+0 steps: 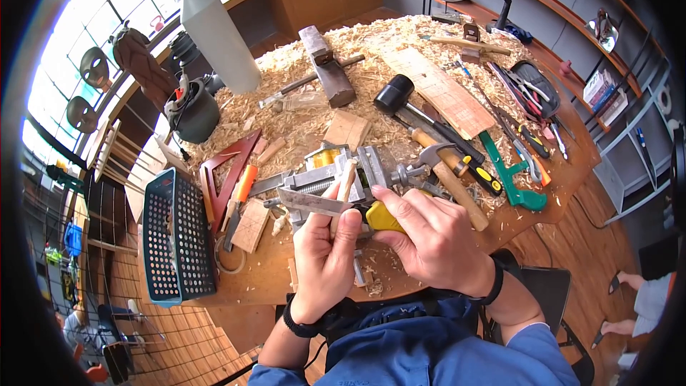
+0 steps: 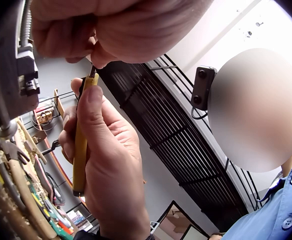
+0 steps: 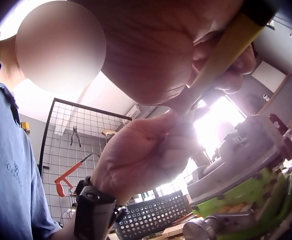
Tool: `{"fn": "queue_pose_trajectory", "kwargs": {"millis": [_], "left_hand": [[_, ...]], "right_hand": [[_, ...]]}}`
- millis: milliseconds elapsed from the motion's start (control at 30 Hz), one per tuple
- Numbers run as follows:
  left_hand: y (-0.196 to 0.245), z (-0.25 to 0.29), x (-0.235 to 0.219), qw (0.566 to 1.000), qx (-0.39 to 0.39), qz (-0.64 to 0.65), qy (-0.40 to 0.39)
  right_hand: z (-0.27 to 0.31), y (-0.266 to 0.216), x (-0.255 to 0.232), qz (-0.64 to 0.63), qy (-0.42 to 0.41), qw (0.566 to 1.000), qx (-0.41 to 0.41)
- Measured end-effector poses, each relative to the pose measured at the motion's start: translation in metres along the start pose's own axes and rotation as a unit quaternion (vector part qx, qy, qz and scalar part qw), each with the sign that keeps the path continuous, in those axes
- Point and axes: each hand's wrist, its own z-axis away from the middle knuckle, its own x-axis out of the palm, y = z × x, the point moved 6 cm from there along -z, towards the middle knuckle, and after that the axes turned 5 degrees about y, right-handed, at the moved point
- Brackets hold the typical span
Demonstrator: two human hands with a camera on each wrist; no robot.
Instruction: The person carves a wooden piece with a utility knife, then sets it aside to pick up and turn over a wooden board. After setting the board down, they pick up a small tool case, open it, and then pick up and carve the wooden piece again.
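Observation:
My right hand [image 1: 443, 236] grips the yellow handle [image 1: 384, 219] of a utility knife. Its long steel blade [image 1: 312, 202] points left, crossing a thin wooden stick [image 1: 347, 180]. The stick stands up from my left hand [image 1: 321, 264], which pinches it with the thumb up against the back of the blade. Both hands are close together over the metal vise [image 1: 368, 164]. In the left wrist view the knife handle [image 2: 80, 155] lies along the right thumb. The right palm hides much of the stick in the right wrist view, above the left hand [image 3: 141, 155].
Wood shavings [image 1: 286, 118] cover much of the bench. A perforated basket [image 1: 179, 243] stands left, near an orange-handled knife [image 1: 245, 184] and a red set square [image 1: 229, 171]. Right are a black mallet [image 1: 394, 94], a claw hammer [image 1: 450, 175] and a green-handled saw [image 1: 525, 193].

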Motion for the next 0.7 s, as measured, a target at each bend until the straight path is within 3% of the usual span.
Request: {"fn": "queue_pose_trajectory", "kwargs": {"millis": [167, 267, 333, 700], "left_hand": [[0.0009, 0.0007, -0.0021, 0.997, -0.038, -0.063, -0.005], [0.0042, -0.0015, 0.0030, 1.000, -0.003, -0.030, 0.004], [0.0069, -0.0035, 0.0042, 0.996, 0.026, -0.077, 0.023], [0.0024, 0.0010, 0.0014, 0.999, 0.009, -0.037, -0.004]], "right_hand": [[0.0000, -0.0003, -0.0017, 0.007, 0.013, 1.000, -0.004], [0.0002, 0.0005, -0.0018, 0.004, 0.009, 1.000, 0.000], [0.0013, 0.0016, -0.0009, 0.002, 0.006, 1.000, 0.004], [0.0042, 0.0040, 0.0016, -0.023, -0.002, 1.000, 0.012]]}}
